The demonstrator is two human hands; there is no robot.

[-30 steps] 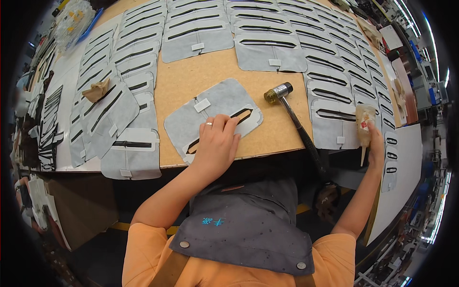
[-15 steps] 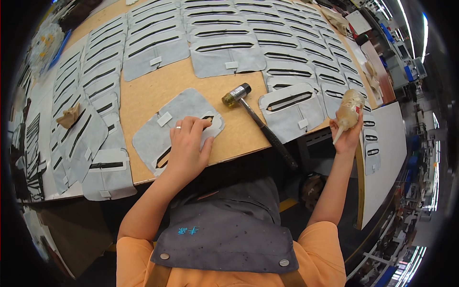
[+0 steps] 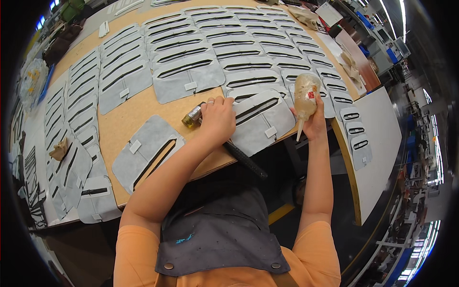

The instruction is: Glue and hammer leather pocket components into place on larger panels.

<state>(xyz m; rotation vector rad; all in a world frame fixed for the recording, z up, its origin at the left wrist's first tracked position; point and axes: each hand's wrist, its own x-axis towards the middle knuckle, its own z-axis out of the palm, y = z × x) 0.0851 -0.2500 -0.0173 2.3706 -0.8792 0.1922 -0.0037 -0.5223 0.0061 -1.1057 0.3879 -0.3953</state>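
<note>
My left hand [image 3: 217, 119] has its fingers bent together above a mallet [image 3: 193, 116] with a yellowish head tip and a black handle. Its fingertips reach the left edge of a grey slotted panel [image 3: 260, 131]; what they grip, if anything, is hidden. That panel has a black-edged slot and a small white tab. In my right hand [image 3: 315, 122] is a translucent squeeze bottle [image 3: 305, 95], its thin nozzle pointing down over the panel's right side. A second grey panel [image 3: 129, 165] lies to the left, its slot showing the board beneath, partly hidden by my left forearm.
Rows of similar grey panels [image 3: 186, 88] overlap across the tan board [image 3: 117, 126]. A crumpled brown scrap [image 3: 59, 149] rests on the left stack. At the right, a white side table [image 3: 382, 138] adjoins the board, with several small slotted pieces [image 3: 356, 129] along the edge.
My left hand has left the left panel and moved right, over the mallet and the right panel's edge. The bottle in my right hand has come in closer to that panel. The view has turned.
</note>
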